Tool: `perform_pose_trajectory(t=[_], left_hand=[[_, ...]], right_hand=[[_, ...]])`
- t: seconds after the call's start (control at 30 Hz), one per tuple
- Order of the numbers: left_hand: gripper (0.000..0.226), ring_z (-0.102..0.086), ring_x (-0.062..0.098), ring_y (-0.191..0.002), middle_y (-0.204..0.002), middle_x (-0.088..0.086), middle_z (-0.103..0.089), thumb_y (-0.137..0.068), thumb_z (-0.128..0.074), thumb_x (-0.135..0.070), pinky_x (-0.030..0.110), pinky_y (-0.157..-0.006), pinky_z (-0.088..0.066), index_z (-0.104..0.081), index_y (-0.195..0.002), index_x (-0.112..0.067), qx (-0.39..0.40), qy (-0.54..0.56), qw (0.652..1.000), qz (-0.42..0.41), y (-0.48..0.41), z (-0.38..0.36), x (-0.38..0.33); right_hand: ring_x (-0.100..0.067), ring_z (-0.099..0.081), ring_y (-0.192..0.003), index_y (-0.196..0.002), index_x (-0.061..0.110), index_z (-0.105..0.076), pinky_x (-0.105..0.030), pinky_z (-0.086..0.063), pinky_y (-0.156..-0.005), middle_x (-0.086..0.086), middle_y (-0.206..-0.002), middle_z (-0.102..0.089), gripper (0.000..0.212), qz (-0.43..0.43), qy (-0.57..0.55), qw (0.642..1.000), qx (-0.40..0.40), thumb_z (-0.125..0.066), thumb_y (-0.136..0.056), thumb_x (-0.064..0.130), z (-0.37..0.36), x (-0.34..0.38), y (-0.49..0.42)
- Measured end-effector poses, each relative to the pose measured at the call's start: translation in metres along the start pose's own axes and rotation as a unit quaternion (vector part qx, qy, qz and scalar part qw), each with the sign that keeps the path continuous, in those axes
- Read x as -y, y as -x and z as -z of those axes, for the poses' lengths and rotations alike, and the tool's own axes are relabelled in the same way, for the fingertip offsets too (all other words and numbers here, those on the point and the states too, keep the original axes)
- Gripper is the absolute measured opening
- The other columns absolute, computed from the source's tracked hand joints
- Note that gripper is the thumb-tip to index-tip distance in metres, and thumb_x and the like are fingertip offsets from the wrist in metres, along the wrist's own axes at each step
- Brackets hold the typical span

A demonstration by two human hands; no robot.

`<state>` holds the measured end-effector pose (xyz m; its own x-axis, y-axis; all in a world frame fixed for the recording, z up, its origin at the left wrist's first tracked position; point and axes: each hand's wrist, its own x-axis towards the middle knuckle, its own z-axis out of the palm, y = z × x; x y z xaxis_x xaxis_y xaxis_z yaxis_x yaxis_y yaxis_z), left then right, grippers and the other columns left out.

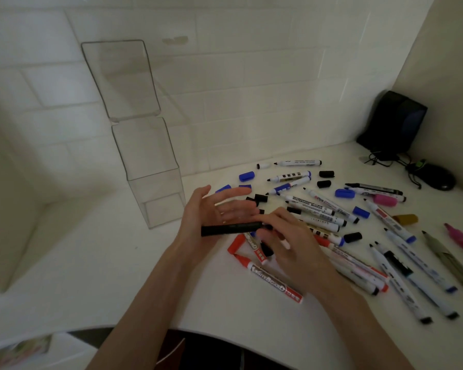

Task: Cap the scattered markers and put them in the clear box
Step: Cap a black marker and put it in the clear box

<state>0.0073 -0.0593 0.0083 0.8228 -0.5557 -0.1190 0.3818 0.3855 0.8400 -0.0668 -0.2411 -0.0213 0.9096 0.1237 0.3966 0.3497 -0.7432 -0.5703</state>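
A black marker (231, 228) lies level across the left hand (211, 217), whose grip is wide, palm open and fingers spread. The right hand (286, 241) pinches the marker's right end, its grip narrow. Both hover above the counter (118, 276), over a red marker (275, 281). More markers and loose caps lie scattered to the right. The clear box (155, 188) stands empty to the left, lid up against the far wall.

Showing approx 20 markers (317, 209), approx 12 loose caps (246, 176), 1 clear box (155, 198), 1 mouse (436, 180), 2 hands (214, 212).
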Motion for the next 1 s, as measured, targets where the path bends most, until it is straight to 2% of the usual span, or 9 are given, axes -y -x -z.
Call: perform_pose_trajectory(t=[0.07, 0.2, 0.33, 0.43, 0.57, 0.7, 0.8, 0.87, 1.0], left_hand=[[0.068, -0.067, 0.040, -0.113, -0.118, 0.030, -0.069, -0.102, -0.022, -0.043, 0.044, -0.097, -0.054, -0.075, -0.113, -0.002, 0.011, -0.016, 1.000, 0.008, 0.000, -0.003, 0.003], [0.073, -0.073, 0.032, -0.096, -0.098, 0.024, -0.076, -0.103, -0.019, -0.038, 0.034, -0.086, -0.058, -0.080, -0.087, -0.003, -0.008, -0.040, 0.999, 0.001, -0.002, -0.008, 0.009], [0.073, -0.075, 0.030, -0.092, -0.094, 0.023, -0.076, -0.104, -0.017, -0.033, 0.030, -0.082, -0.060, -0.080, -0.083, -0.002, -0.021, -0.039, 0.999, -0.014, -0.005, -0.007, 0.012], [0.072, -0.075, 0.029, -0.091, -0.093, 0.023, -0.076, -0.104, -0.018, -0.032, 0.029, -0.080, -0.060, -0.079, -0.083, -0.001, -0.029, -0.038, 0.999, -0.013, -0.005, -0.006, 0.014], [0.071, -0.074, 0.029, -0.096, -0.100, 0.020, -0.076, -0.105, -0.020, -0.036, 0.033, -0.086, -0.056, -0.080, -0.087, -0.005, -0.022, -0.076, 0.997, -0.022, -0.006, -0.007, 0.012], [0.056, -0.074, 0.028, -0.100, -0.105, 0.014, -0.076, -0.107, -0.033, -0.044, 0.040, -0.083, -0.062, -0.075, -0.106, -0.007, -0.110, -0.159, 0.976, -0.100, 0.001, -0.006, 0.002], [0.018, -0.075, 0.024, -0.097, -0.105, 0.008, -0.074, -0.097, -0.063, -0.018, 0.037, -0.078, -0.063, -0.072, -0.110, -0.011, -0.085, -0.306, 0.928, -0.193, 0.013, 0.000, -0.002], [0.024, -0.076, 0.022, -0.094, -0.103, 0.004, -0.074, -0.090, -0.070, -0.003, 0.032, -0.079, -0.062, -0.070, -0.113, -0.013, -0.086, -0.344, 0.908, -0.225, 0.016, 0.001, -0.003], [0.030, -0.076, 0.018, -0.096, -0.103, 0.002, -0.077, -0.088, -0.073, -0.004, 0.034, -0.089, -0.061, -0.067, -0.116, -0.012, -0.138, -0.321, 0.901, -0.256, 0.019, -0.009, -0.015]], right_hand=[[-0.003, -0.052, -0.089, -0.121, 0.028, -0.065, -0.018, -0.046, -0.078, 0.013, -0.100, -0.053, 0.031, 0.017, 0.014, 1.000, -0.005, -0.049, -0.096, 0.037, -0.002, 0.001, 0.001], [-0.011, -0.054, -0.087, -0.116, 0.018, -0.070, -0.032, -0.050, -0.077, 0.008, -0.097, -0.056, 0.023, 0.011, 0.013, 0.999, -0.045, -0.058, -0.096, 0.022, -0.009, -0.005, -0.001], [-0.009, -0.053, -0.087, -0.113, 0.017, -0.070, -0.027, -0.050, -0.078, 0.007, -0.097, -0.057, 0.026, 0.025, 0.022, 0.997, -0.067, -0.054, -0.094, 0.025, -0.011, -0.005, -0.002], [-0.009, -0.052, -0.087, -0.114, 0.017, -0.070, -0.025, -0.049, -0.078, 0.007, -0.097, -0.056, 0.029, 0.027, 0.027, 0.997, -0.063, -0.052, -0.094, 0.026, -0.012, -0.004, -0.002], [-0.009, -0.053, -0.092, -0.112, 0.022, -0.068, -0.027, -0.050, -0.082, 0.010, -0.101, -0.055, 0.019, 0.005, 0.022, 0.999, -0.041, -0.059, -0.095, 0.019, -0.010, -0.007, -0.002], [0.001, -0.054, -0.100, -0.116, 0.030, -0.061, -0.020, -0.050, -0.085, 0.014, -0.110, -0.054, 0.021, -0.061, -0.022, 0.994, -0.084, -0.051, -0.098, 0.034, -0.009, -0.009, -0.009], [0.007, -0.054, -0.098, -0.120, 0.031, -0.059, -0.013, -0.047, -0.080, 0.012, -0.112, -0.055, 0.024, -0.097, -0.037, 0.991, -0.081, -0.050, -0.100, 0.039, -0.009, -0.010, -0.012], [0.007, -0.055, -0.098, -0.122, 0.031, -0.058, -0.012, -0.048, -0.080, 0.013, -0.111, -0.056, 0.025, -0.100, -0.062, 0.991, -0.071, -0.049, -0.100, 0.039, -0.010, -0.004, -0.013], [0.004, -0.056, -0.105, -0.136, 0.038, -0.050, -0.019, -0.051, -0.090, 0.015, -0.119, -0.059, 0.035, -0.093, -0.094, 0.990, -0.039, -0.049, -0.101, 0.041, -0.008, 0.010, -0.015]])
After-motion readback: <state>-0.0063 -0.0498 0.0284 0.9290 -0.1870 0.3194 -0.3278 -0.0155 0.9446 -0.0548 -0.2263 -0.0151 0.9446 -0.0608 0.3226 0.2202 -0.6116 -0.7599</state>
